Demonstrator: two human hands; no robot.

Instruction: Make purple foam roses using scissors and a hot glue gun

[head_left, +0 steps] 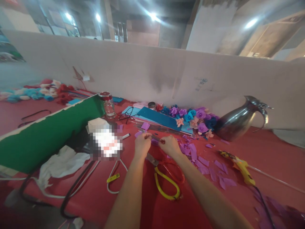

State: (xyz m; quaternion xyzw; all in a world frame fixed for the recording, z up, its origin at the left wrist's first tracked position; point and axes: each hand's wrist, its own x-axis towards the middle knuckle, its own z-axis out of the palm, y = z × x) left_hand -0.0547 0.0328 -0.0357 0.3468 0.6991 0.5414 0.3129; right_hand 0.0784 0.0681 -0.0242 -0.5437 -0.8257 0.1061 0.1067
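Just beyond the big scissors with one yellow and one red loop handle (155,163), I've got a slim, dark, stick-like strip (156,138) stretched between both hands. My left hand (143,144) has one end pinched, basically no gap between thumb and fingers, and my right hand (171,146) pinches the other end the same way. Too small and blurry to tell what it's made of.

I'd call it partway. Beyond the scissors and off to the right sits a heap of purple, blue and peach papery flowers (190,115), and those look finished. Loose flat purple scraps (192,152) are scattered right of the scissors, and a stack of flat blue sheets (159,117) lies well beyond them, so I'd guess plenty's left.

As for room, an upright pale board (128,70) closes things off far past the scissors, and a long green panel (57,135) boxes me in to their left. Right of the scissors, past the scraps, the yellow pistol-shaped glue gun (241,169) could snag a wide elbow. Best space is the smooth red tabletop (159,213) on the scissors' near side.
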